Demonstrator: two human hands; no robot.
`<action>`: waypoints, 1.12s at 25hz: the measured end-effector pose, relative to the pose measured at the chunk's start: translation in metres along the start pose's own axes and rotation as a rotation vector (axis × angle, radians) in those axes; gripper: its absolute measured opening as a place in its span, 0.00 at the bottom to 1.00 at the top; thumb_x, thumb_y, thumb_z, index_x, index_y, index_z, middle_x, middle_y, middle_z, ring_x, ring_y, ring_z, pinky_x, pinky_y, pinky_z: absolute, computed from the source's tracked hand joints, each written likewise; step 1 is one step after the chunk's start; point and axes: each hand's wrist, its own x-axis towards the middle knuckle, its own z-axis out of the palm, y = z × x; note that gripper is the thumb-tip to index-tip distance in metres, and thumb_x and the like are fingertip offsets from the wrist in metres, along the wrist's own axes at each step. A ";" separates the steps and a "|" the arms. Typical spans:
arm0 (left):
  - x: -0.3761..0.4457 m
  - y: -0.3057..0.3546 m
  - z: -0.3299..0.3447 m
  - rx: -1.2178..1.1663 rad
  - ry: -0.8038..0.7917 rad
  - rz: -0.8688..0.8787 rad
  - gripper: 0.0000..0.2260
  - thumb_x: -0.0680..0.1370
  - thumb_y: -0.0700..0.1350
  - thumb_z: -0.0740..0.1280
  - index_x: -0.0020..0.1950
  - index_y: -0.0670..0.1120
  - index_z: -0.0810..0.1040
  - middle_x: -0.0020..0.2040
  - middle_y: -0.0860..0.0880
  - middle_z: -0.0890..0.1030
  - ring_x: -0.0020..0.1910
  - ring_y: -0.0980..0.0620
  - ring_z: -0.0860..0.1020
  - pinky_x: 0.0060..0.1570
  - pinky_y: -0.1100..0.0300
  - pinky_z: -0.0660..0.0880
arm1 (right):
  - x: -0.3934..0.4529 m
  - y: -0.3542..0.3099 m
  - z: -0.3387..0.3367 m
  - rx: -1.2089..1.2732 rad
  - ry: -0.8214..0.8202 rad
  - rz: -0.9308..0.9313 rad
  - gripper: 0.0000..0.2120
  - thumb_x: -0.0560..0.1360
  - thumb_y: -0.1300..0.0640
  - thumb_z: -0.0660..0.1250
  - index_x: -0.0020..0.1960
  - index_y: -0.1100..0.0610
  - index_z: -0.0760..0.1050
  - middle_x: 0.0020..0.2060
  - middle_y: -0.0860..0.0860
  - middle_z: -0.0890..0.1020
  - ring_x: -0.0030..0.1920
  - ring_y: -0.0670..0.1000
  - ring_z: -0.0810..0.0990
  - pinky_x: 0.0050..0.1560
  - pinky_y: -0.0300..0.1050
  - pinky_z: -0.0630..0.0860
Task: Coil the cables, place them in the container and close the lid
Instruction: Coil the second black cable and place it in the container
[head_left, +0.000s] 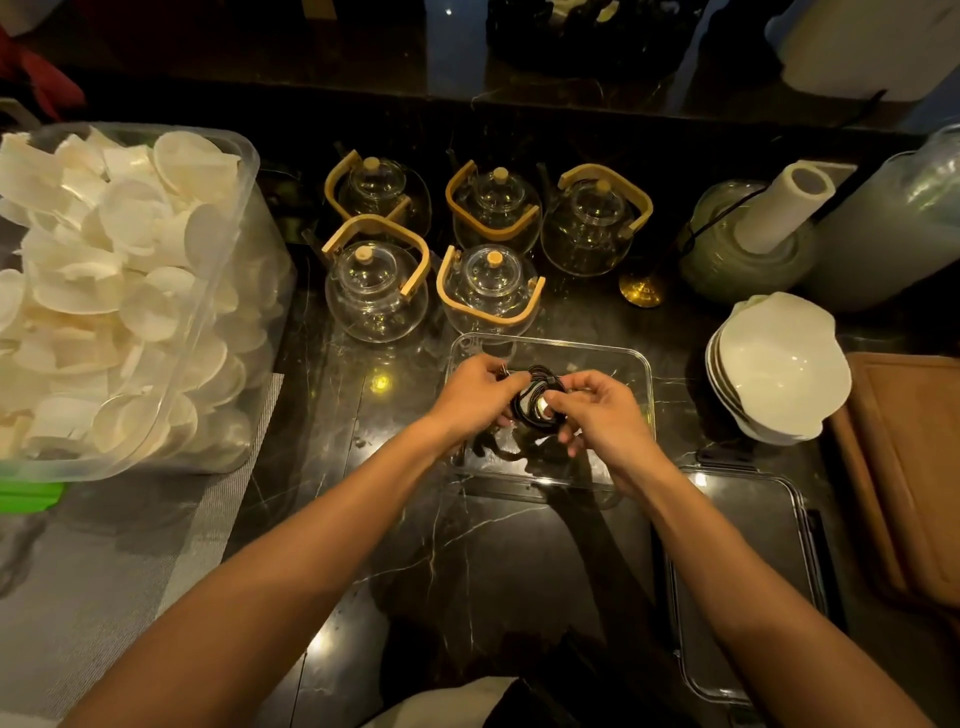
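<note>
A black cable (535, 397) wound into a small coil hangs just above the clear rectangular container (631, 364) on the dark marble counter. My left hand (475, 395) grips the coil's left side with curled fingers. My right hand (597, 410) pinches its right side, thumb pressed on the loops. More dark cable (498, 447) lies on the container's floor under my hands, partly hidden. The container's clear lid (737, 582), with black clips, lies flat on the counter to the near right.
Several glass teapots (376, 291) with bamboo handles stand right behind the container. A big clear tub of white crackers (104, 291) fills the left. Stacked white bowls (779, 369) and a wooden board (904, 467) sit on the right, a paper towel roll (779, 208) behind them.
</note>
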 end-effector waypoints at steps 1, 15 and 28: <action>0.000 0.000 -0.002 0.059 -0.015 0.016 0.13 0.82 0.45 0.67 0.64 0.42 0.77 0.40 0.48 0.83 0.30 0.55 0.80 0.30 0.63 0.77 | 0.002 0.002 0.000 -0.015 -0.004 0.007 0.07 0.78 0.63 0.72 0.53 0.59 0.76 0.37 0.54 0.83 0.25 0.47 0.77 0.22 0.39 0.72; 0.020 -0.007 0.002 1.134 -0.215 0.139 0.10 0.75 0.34 0.69 0.55 0.39 0.79 0.54 0.40 0.82 0.54 0.41 0.81 0.48 0.53 0.76 | 0.032 0.040 0.022 -0.878 -0.203 0.075 0.15 0.75 0.53 0.74 0.38 0.63 0.79 0.29 0.54 0.77 0.31 0.52 0.76 0.36 0.48 0.74; 0.018 0.005 0.004 1.376 -0.217 0.206 0.14 0.80 0.38 0.66 0.66 0.40 0.74 0.64 0.39 0.78 0.63 0.39 0.79 0.58 0.51 0.75 | 0.022 0.017 0.022 -1.129 -0.148 -0.061 0.14 0.78 0.44 0.70 0.43 0.55 0.79 0.39 0.50 0.81 0.42 0.53 0.80 0.40 0.46 0.71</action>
